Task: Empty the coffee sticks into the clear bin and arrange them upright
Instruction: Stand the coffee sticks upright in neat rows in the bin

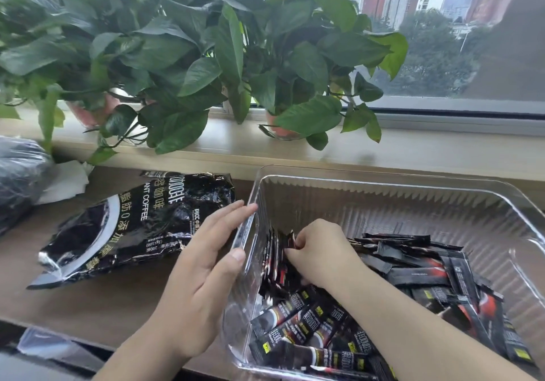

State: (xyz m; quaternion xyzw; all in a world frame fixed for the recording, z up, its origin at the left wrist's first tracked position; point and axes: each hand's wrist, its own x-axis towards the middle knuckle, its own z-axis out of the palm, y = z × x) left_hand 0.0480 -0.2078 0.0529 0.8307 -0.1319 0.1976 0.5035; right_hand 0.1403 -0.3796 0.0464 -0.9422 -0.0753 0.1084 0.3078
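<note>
A clear ribbed plastic bin (383,192) sits on the wooden counter at the right. Several black coffee sticks (418,274) lie loose in it, and a few sticks (272,259) stand on edge against its left wall. My right hand (321,253) is inside the bin, fingers curled on those standing sticks. My left hand (206,259) lies flat against the outside of the bin's left wall, thumb on the rim. The black coffee bag (129,227) lies flat and crumpled to the left of the bin.
Potted green plants (182,56) line the windowsill behind the counter, their leaves hanging over its back edge. A dark plastic-wrapped bundle (17,180) and white paper (65,183) sit at the far left. The counter's front edge runs below my left forearm.
</note>
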